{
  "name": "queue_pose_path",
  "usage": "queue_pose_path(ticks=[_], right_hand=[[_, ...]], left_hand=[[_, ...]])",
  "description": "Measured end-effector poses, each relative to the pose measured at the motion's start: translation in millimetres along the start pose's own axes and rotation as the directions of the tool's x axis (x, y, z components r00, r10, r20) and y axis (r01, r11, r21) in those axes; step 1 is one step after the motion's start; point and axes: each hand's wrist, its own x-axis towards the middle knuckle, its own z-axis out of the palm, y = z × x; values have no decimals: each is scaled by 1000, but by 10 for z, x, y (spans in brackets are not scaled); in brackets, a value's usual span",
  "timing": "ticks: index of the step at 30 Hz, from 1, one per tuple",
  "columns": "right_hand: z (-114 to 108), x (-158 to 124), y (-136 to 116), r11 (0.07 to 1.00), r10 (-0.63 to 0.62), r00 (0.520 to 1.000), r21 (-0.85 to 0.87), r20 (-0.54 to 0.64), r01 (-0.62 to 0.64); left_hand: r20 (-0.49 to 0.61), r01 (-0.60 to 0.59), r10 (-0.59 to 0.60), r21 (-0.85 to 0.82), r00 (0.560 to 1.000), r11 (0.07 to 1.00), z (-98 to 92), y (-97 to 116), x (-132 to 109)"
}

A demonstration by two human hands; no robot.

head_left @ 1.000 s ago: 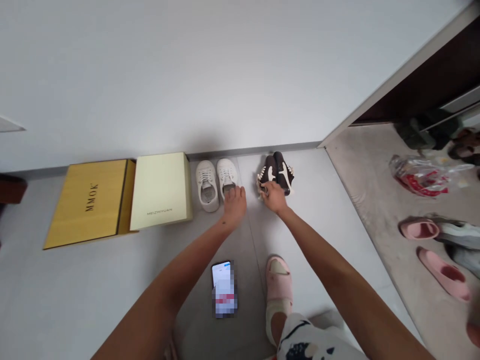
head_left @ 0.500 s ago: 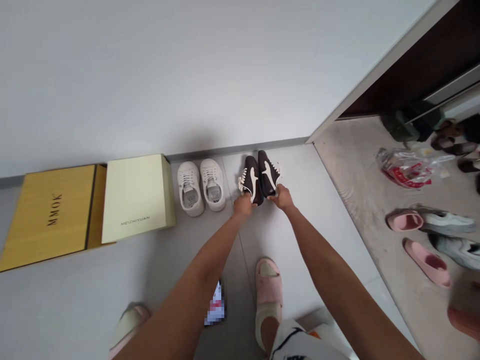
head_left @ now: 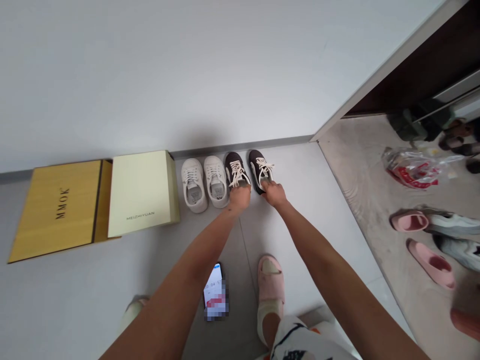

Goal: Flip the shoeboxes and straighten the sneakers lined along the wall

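Note:
Two dark shoes with cream laces stand on the grey floor by the wall, toes toward it. My left hand [head_left: 240, 197] is closed on the heel of the left dark shoe [head_left: 235, 166], which sits right beside the white pair. My right hand [head_left: 274, 193] grips the heel of the right dark shoe [head_left: 258, 162], a small gap away from the other. Left of them are a white shoe [head_left: 215, 172] and another white shoe [head_left: 191, 175], side by side with their toes to the wall.
A cream box [head_left: 138, 190] and a yellow box [head_left: 60, 210] lie at the left. A phone [head_left: 214, 292] is on the floor near a slippered foot [head_left: 270, 285]. Beyond the threshold at right are pink slippers [head_left: 431, 262], grey shoes and a plastic bag [head_left: 416, 170].
The dark shoes have turned from lying tilted against each other to standing upright and apart. The left one has moved left, close to the white pair.

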Motion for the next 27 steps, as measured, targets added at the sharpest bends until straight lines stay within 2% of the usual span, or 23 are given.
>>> queue_pose_path(ticks=[6,13,27], right_hand=[[-2,61,-59,1000,20,1000,1,-22,-20],[-22,98,-93,1000,25,999,-16,-21,-26],[-31,110,-81,999,25,1000,-22,-10,-25]], left_hand=[[-19,-45,45,10,999,999,39,-14,3],[-21,-15,15,-11,1000,1000,110,83,107],[-31,37,-38,-42,999,998,55,72,199]])
